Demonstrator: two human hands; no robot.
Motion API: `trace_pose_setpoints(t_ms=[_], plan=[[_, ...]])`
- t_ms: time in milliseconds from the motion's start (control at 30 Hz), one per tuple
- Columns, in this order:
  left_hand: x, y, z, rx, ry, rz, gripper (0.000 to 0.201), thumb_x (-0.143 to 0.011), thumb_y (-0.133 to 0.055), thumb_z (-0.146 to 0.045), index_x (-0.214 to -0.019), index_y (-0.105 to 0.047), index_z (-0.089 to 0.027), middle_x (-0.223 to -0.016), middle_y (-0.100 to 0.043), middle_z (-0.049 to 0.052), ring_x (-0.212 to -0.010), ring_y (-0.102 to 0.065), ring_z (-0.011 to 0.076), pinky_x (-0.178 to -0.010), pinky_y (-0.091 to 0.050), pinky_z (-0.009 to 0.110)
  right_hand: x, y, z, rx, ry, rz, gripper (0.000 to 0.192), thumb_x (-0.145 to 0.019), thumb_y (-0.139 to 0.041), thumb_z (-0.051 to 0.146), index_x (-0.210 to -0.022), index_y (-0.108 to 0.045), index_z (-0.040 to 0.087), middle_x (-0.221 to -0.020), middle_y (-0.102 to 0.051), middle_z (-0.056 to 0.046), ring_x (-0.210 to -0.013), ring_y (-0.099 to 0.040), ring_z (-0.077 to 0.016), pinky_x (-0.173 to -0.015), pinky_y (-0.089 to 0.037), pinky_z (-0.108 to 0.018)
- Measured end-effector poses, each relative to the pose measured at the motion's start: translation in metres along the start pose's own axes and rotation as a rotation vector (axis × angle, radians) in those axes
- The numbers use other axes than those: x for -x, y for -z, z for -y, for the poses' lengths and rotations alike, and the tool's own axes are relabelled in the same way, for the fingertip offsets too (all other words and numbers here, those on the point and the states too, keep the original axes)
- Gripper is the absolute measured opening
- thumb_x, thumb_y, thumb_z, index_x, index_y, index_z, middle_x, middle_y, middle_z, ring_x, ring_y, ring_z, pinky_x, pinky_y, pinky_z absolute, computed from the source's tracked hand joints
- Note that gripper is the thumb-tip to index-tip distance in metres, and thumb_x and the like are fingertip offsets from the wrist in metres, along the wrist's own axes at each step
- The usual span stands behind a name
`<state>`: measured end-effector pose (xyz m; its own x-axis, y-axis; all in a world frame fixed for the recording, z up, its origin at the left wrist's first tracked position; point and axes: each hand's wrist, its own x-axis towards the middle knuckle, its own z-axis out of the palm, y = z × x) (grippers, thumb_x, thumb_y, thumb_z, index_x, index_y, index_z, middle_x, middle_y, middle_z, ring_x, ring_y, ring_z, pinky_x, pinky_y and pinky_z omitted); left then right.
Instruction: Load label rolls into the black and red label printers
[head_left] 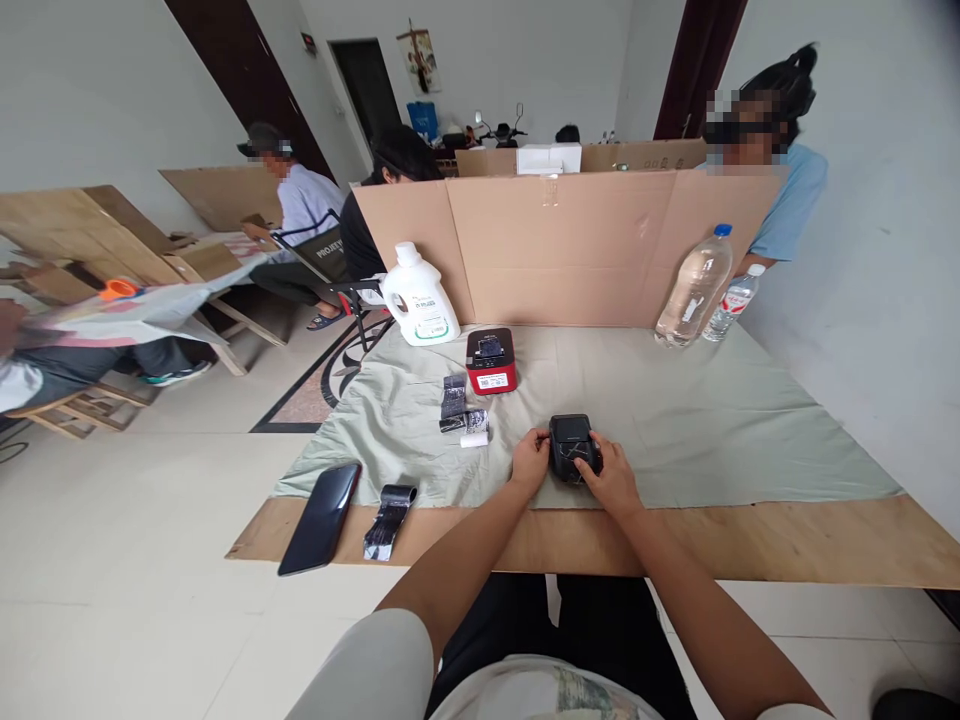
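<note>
A small black portable printer (pixel 572 447) rests on the cloth near the table's front edge. My right hand (pixel 611 480) grips its right side, with the thumb over the front of the top. At the left side my left hand (pixel 531 458) is closed, its fingertips pressed against the printer's edge. Beyond it to the left stands a red and black box-shaped device (pixel 492 361) with a dark printed piece on top. Dark printed paper strips (pixel 454 397) and a small white roll (pixel 474 439) lie in front of that device.
A phone (pixel 320 520) and a curled dark strip (pixel 389 521) lie at the front left. A white jug (pixel 420 297), a large bottle (pixel 695 287) and a smaller bottle (pixel 733 304) stand before a cardboard screen (pixel 555 250). Several people sit at other tables or beyond the screen.
</note>
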<state>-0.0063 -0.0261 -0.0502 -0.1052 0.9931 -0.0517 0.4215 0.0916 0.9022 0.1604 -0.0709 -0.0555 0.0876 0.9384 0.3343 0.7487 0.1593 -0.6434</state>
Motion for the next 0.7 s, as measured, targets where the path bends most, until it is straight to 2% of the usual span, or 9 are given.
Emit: trace_pose_setpoints(t_ms=[133,267,467,700], plan=[[-0.012,0.007,-0.008,0.141,0.209,0.087,0.012,-0.084,-0.055,-0.020,-0.088,-0.064,-0.014,-0.047,-0.053,-0.004,-0.044,-0.051,0.0086,-0.049,-0.039,0.019,-0.003,-0.002,-0.003,0.011,-0.070,0.006,0.070,-0.076,-0.057,0.052,-0.133,-0.044,0.013,-0.093,-0.059,-0.010,-0.081,-0.059,-0.0227,-0.074,-0.050,-0.039],[-0.022,0.015,-0.020,0.301,0.404,0.199,0.006,-0.078,-0.062,-0.016,-0.082,-0.061,-0.012,-0.051,-0.055,-0.003,-0.041,-0.050,0.0060,-0.039,-0.029,0.017,-0.004,0.002,-0.002,0.056,-0.020,0.025,0.070,-0.079,-0.055,0.052,-0.136,-0.041,0.016,-0.092,-0.061,-0.009,-0.077,-0.058,-0.0211,-0.071,-0.049,-0.036],[-0.030,0.018,-0.025,0.278,0.461,0.237,0.009,-0.073,-0.064,-0.012,-0.078,-0.057,-0.013,-0.054,-0.057,-0.003,-0.041,-0.052,0.0071,-0.037,-0.026,0.017,0.002,0.006,0.002,0.181,0.122,0.016,0.050,-0.087,-0.047,0.049,-0.129,-0.052,0.023,-0.088,-0.058,-0.006,-0.073,-0.057,-0.0180,-0.067,-0.047,-0.030],[-0.034,0.011,-0.024,0.171,0.437,0.207,0.011,-0.073,-0.063,-0.011,-0.071,-0.053,-0.015,-0.042,-0.045,-0.007,-0.035,-0.044,0.0065,-0.037,-0.019,0.018,0.005,0.001,0.000,0.254,0.176,-0.019,0.044,-0.089,-0.043,0.050,-0.121,-0.057,0.022,-0.085,-0.056,-0.006,-0.072,-0.056,-0.0183,-0.065,-0.044,-0.028]])
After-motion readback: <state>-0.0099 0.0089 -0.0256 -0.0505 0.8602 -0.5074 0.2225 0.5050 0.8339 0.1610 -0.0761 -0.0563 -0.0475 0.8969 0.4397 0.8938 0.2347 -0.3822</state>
